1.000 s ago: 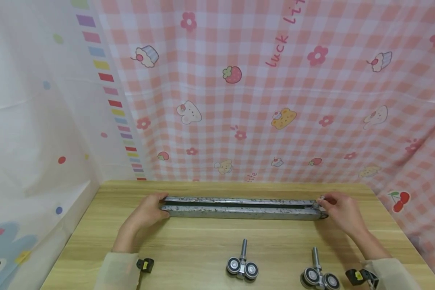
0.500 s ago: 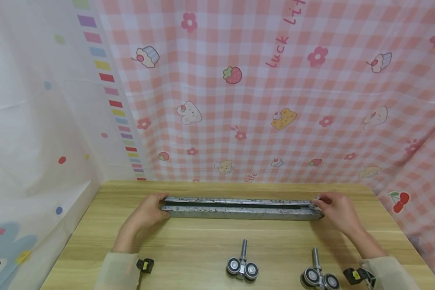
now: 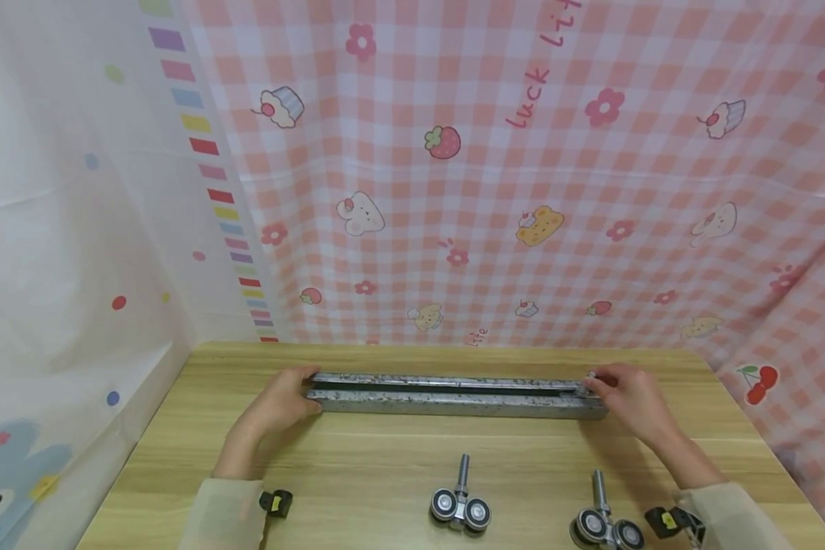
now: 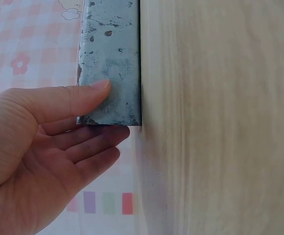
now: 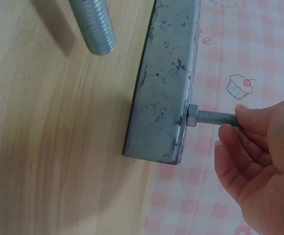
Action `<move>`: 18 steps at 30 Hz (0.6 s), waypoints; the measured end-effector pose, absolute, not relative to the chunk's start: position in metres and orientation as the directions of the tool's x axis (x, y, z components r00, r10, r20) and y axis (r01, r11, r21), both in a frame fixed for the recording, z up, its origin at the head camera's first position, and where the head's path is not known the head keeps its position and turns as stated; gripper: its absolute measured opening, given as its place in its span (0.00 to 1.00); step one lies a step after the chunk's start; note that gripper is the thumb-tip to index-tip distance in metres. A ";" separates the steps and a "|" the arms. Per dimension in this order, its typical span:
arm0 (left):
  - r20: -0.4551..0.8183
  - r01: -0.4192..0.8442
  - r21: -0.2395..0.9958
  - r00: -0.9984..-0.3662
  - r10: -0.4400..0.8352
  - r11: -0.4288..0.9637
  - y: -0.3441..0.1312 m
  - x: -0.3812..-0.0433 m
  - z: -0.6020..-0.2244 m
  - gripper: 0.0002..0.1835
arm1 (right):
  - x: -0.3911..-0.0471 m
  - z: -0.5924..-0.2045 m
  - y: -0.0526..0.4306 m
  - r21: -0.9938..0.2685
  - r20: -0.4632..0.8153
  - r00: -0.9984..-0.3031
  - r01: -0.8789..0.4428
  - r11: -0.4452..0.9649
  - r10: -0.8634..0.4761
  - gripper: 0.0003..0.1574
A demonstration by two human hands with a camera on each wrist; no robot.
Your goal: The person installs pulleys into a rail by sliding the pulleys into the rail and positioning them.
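Note:
A long, scuffed grey metal channel rail (image 3: 454,406) lies across the back of the wooden table, its slot facing up. My left hand (image 3: 282,401) holds the rail's left end; in the left wrist view the thumb (image 4: 95,95) presses the front face and the other fingers sit at the end. At the right end, my right hand (image 3: 635,397) pinches the top of a threaded bolt (image 5: 213,117) between thumb and fingers. The bolt stands up out of the slot, its hex nut (image 5: 193,115) right at the rail's top. Whatever it carries below is hidden inside the rail.
Two roller trolleys with upright bolts, one near the middle (image 3: 459,510) and one at the right (image 3: 605,527), rest on the table in front of the rail. A pink checked curtain (image 3: 488,191) hangs behind the table (image 3: 371,466), a white one (image 3: 62,191) at the left.
My right hand has moved left with the bolt, sliding it along the slot from the rail's right end. A part that stuck out there is now inside. My left hand stays put.

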State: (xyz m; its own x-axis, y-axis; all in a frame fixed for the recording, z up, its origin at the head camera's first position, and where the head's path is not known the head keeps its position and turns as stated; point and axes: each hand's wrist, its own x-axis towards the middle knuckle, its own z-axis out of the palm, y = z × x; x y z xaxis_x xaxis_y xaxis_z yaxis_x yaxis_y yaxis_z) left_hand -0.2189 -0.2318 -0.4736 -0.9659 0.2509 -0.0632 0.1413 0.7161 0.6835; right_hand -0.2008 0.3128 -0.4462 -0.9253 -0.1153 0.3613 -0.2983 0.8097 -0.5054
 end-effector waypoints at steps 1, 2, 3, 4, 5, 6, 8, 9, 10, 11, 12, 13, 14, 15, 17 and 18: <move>-0.064 0.141 0.683 -0.966 0.250 0.717 -0.232 -0.219 -0.474 0.36 | -0.201 -0.446 0.312 -0.506 0.353 -0.929 -0.291 0.812 -0.113 0.09; -0.064 0.141 0.682 -0.966 0.250 0.718 -0.232 -0.219 -0.473 0.36 | -0.201 -0.446 0.311 -0.506 0.344 -0.932 -0.285 0.814 -0.112 0.09; -0.064 0.141 0.681 -0.966 0.250 0.718 -0.232 -0.219 -0.473 0.36 | -0.202 -0.446 0.310 -0.504 0.341 -0.933 -0.283 0.816 -0.113 0.10; -0.064 0.141 0.680 -0.966 0.250 0.719 -0.232 -0.219 -0.473 0.36 | -0.202 -0.445 0.309 -0.506 0.334 -0.936 -0.280 0.816 -0.114 0.10; -0.065 0.141 0.680 -0.966 0.251 0.720 -0.232 -0.219 -0.473 0.36 | -0.202 -0.445 0.308 -0.505 0.331 -0.936 -0.280 0.816 -0.117 0.10; -0.065 0.141 0.679 -0.966 0.250 0.720 -0.232 -0.219 -0.473 0.36 | -0.203 -0.445 0.307 -0.506 0.328 -0.937 -0.283 0.815 -0.122 0.10; -0.065 0.142 0.678 -0.966 0.251 0.722 -0.232 -0.219 -0.473 0.36 | -0.204 -0.445 0.306 -0.508 0.325 -0.937 -0.289 0.812 -0.130 0.09; -0.065 0.143 0.677 -0.966 0.252 0.722 -0.232 -0.219 -0.473 0.36 | -0.204 -0.445 0.305 -0.509 0.325 -0.936 -0.292 0.810 -0.134 0.09; -0.064 0.144 0.676 -0.966 0.252 0.723 -0.232 -0.218 -0.473 0.36 | -0.204 -0.445 0.304 -0.510 0.327 -0.935 -0.296 0.808 -0.137 0.09; -0.064 0.144 0.675 -0.966 0.252 0.723 -0.232 -0.218 -0.473 0.36 | -0.205 -0.445 0.303 -0.509 0.329 -0.934 -0.300 0.807 -0.139 0.09; -0.063 0.145 0.674 -0.966 0.252 0.724 -0.232 -0.218 -0.472 0.36 | -0.205 -0.445 0.302 -0.511 0.329 -0.934 -0.301 0.805 -0.140 0.08; -0.062 0.146 0.674 -0.966 0.252 0.724 -0.232 -0.218 -0.472 0.36 | -0.205 -0.445 0.301 -0.511 0.329 -0.934 -0.301 0.805 -0.140 0.08; -0.062 0.146 0.673 -0.966 0.251 0.725 -0.232 -0.218 -0.472 0.36 | -0.205 -0.445 0.300 -0.509 0.334 -0.932 -0.305 0.805 -0.143 0.08; -0.060 0.147 0.671 -0.966 0.251 0.727 -0.232 -0.218 -0.472 0.36 | -0.205 -0.444 0.299 -0.507 0.334 -0.932 -0.305 0.806 -0.143 0.08; -0.060 0.148 0.671 -0.966 0.253 0.726 -0.231 -0.218 -0.472 0.36 | -0.205 -0.444 0.296 -0.505 0.333 -0.932 -0.305 0.808 -0.143 0.08; -0.059 0.149 0.670 -0.966 0.253 0.727 -0.231 -0.218 -0.472 0.36 | -0.205 -0.444 0.296 -0.505 0.332 -0.932 -0.305 0.807 -0.144 0.08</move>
State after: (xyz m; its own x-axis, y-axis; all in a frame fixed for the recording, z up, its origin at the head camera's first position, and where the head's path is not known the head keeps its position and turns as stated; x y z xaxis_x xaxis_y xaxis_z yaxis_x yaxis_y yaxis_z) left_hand -0.2180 -0.2312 -0.4724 -0.9657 0.2529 -0.0590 0.1493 0.7267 0.6705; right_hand -0.2050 0.2955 -0.4439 -0.9321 -0.1443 0.3323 -0.3050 0.8075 -0.5049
